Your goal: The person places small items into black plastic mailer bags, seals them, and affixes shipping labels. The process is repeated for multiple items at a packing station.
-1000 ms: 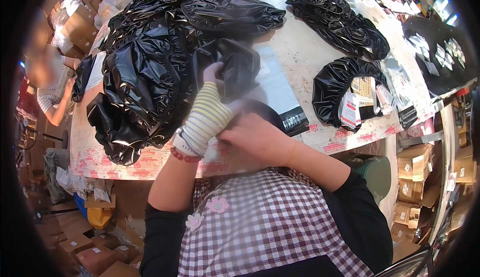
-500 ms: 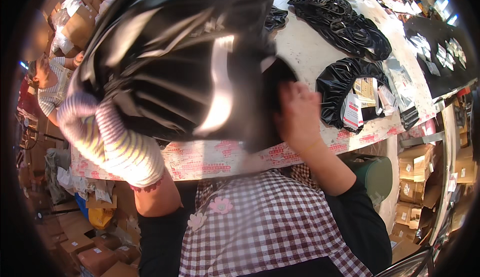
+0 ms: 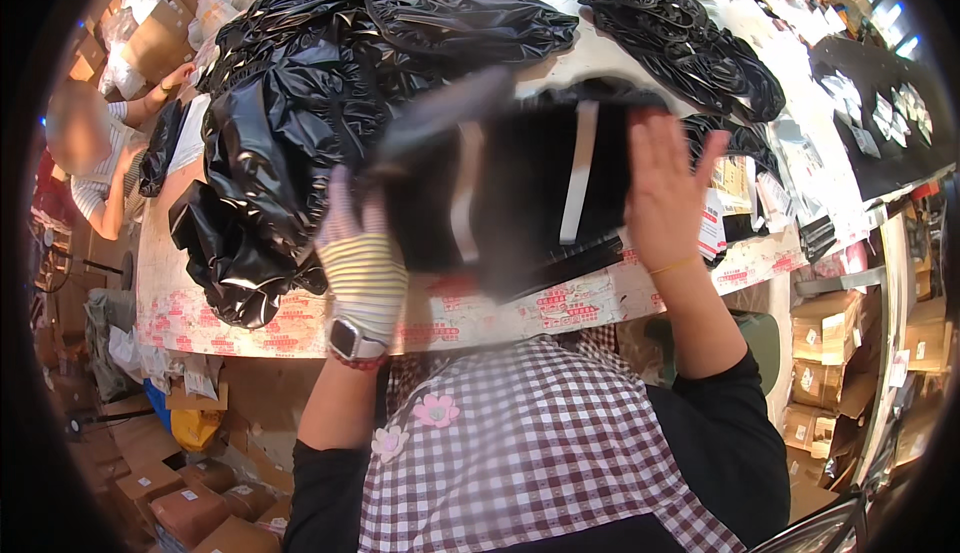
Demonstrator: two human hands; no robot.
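Observation:
A black shiny folded piece (image 3: 525, 178) with two pale strips stands over the table's near edge, its left part smeared by motion. My left hand (image 3: 362, 253), in a striped knit glove, is by its left side with fingers pointing up and apart. At the right side, my bare right hand (image 3: 668, 188) lies flat along the edge, fingers stretched out. The far side of the piece is hidden. Left of it spreads a big heap of black shiny elasticated covers (image 3: 290, 113).
More gathered black covers (image 3: 690, 48) lie at the back right. A black cover holding printed cards (image 3: 735, 183) sits beside my right hand. The pale table (image 3: 450, 323) has a red-printed edge. Another person (image 3: 100, 163) is at the left; cardboard boxes (image 3: 830, 328) are stacked at the right.
The big black cover that my left hand held up has come down onto the heap at left. My left hand has moved right, to the folded piece; my right hand has shifted slightly right.

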